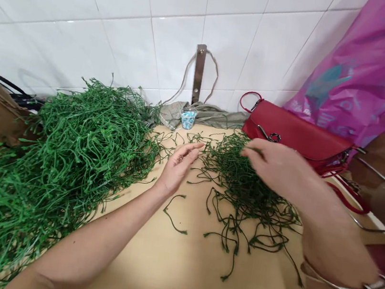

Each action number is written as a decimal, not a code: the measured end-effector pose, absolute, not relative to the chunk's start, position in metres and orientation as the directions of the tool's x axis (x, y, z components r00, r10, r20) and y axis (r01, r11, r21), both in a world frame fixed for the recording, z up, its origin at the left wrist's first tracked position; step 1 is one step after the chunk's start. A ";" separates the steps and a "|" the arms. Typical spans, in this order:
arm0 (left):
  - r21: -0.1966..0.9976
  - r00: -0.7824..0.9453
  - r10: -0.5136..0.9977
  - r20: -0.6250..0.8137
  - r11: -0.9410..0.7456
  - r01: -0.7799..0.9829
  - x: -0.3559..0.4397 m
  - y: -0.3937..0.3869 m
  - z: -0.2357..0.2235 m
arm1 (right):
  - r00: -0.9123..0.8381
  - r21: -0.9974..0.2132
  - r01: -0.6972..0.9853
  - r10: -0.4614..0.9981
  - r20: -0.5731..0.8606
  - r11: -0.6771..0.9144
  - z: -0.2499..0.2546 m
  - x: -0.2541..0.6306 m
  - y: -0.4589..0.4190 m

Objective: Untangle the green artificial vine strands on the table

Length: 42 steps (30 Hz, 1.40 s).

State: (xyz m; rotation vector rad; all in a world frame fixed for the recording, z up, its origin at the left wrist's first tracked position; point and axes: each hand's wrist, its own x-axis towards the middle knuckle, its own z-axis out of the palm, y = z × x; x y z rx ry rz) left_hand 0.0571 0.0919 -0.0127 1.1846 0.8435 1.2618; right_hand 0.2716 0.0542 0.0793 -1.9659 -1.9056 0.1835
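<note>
A large heap of green plastic vine strands (75, 156) fills the left of the table, and a smaller loose tangle (242, 195) lies in the middle. My right hand (272, 168) rests on top of that tangle, its fingers gathered on some strands. Between the two piles my left hand (178, 166) hangs with its fingers apart, holding nothing, close to a few thin strands. One short strand (171, 213) lies alone on the tabletop (174, 267) below my left hand. A silver bracelet (348, 288) circles my right wrist.
A red leather handbag (295, 133) with a red strap lies at the back right, beside a pink plastic bag (366, 69). A small cup of blue-white bits (188, 119) stands on a grey cloth (211, 116) against the white tile wall (138, 44), below a metal bracket (198, 70).
</note>
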 end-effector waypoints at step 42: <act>0.838 -0.022 0.964 0.265 -0.241 -0.489 0.053 0.082 0.059 | -0.333 -0.858 0.360 0.909 0.250 0.367 0.067 0.239 0.092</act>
